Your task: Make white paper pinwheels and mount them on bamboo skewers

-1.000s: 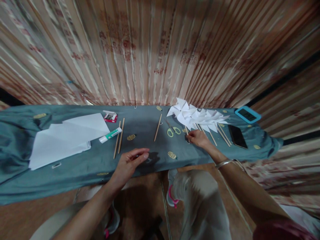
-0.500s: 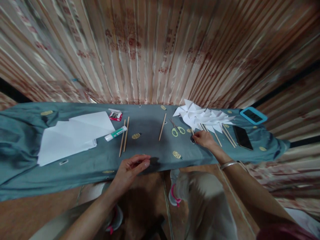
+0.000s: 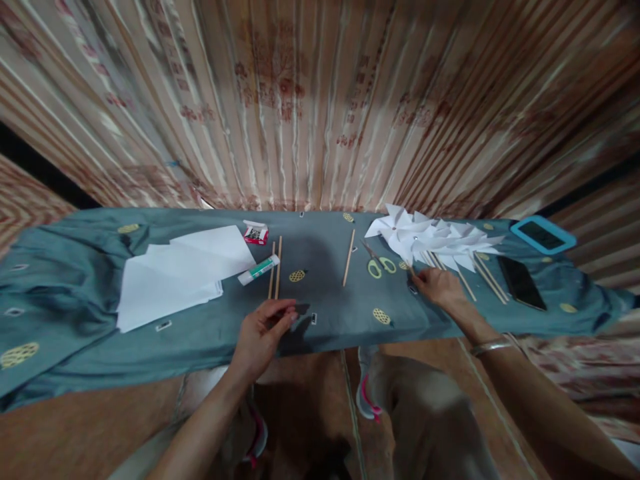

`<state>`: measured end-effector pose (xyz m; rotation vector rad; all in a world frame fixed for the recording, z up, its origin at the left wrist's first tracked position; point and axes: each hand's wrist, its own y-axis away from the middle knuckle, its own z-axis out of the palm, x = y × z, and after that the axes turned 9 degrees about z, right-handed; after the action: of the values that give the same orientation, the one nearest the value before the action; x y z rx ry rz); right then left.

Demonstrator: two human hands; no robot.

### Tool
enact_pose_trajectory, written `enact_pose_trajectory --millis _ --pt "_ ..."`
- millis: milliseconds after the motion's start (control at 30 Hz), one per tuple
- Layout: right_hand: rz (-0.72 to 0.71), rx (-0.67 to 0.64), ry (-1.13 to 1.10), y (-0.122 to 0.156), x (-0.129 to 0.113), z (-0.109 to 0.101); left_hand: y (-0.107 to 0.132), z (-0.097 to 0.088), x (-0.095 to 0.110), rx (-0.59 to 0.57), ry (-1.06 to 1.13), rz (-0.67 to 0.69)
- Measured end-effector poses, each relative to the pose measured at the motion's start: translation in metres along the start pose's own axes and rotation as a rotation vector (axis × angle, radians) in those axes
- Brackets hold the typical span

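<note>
Left hand (image 3: 263, 330) sits at the near edge of the surface (image 3: 335, 320), which is covered w/ a teal cloth. Fingers curled in, thumb meeting fingertips in a clenched pinch. Can't tell if anything is inside it. Just beyond it lie two sticks (image 3: 275, 268) side by side, not touching the hand.

Right hand (image 3: 440, 287) is further right, knuckles up, resting on the surface. Its fingertips are at the low end of a pinwheel stick (image 3: 412, 269). They touch it, but can't tell whether they actually grasp it or just rest there. A metal bangle (image 3: 490, 345) is on that wrist.

The stick runs up & back into a heap of white paper pinwheels (image 3: 430, 239), overlapping each other towards the far right of the surface, w/ more sticks fanning out below them.

Other bits:
- scissors (image 3: 380, 263) w/ yellow-green handles, just left of the right hand, near the pinwheels
- single stick (image 3: 349, 248) lying alone, btwn scissors & the pair of sticks
- glue stick (image 3: 259, 269), white w/ green, just beside the pair, on the corner of the paper sheets (image 3: 180, 277)
- paper sheets are white, fanned, on the left part of the surface
- small red box (image 3: 255, 233), open, behind the glue stick
- black phone (image 3: 521, 283), flat, right of the pinwheels
- blue-framed device (image 3: 543, 234) beyond the phone, nr the far right edge

A striped curtain (image 3: 300, 100) hangs behind the surface.
</note>
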<state>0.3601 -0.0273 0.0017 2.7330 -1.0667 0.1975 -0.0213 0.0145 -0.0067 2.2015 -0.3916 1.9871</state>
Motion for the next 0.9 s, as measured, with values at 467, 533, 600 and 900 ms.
enact_pose_trajectory --millis 467,533,600,900 --pt "-0.240 0.146 -0.156 0.056 -0.114 -0.046 -0.025 -0.032 -0.005 -0.020 -0.395 0.207" --pt "-0.219 0.111 -0.195 0.057 -0.134 -0.041 -0.025 -0.032 -0.007 -0.022 -0.439 0.216" --pt "-0.187 0.110 -0.210 0.056 -0.147 -0.033 -0.027 -0.032 -0.010 -0.015 -0.493 0.240" --pt "-0.163 0.065 -0.320 0.047 -0.166 -0.017 -0.033 -0.025 -0.021 -0.084 -0.654 0.371"
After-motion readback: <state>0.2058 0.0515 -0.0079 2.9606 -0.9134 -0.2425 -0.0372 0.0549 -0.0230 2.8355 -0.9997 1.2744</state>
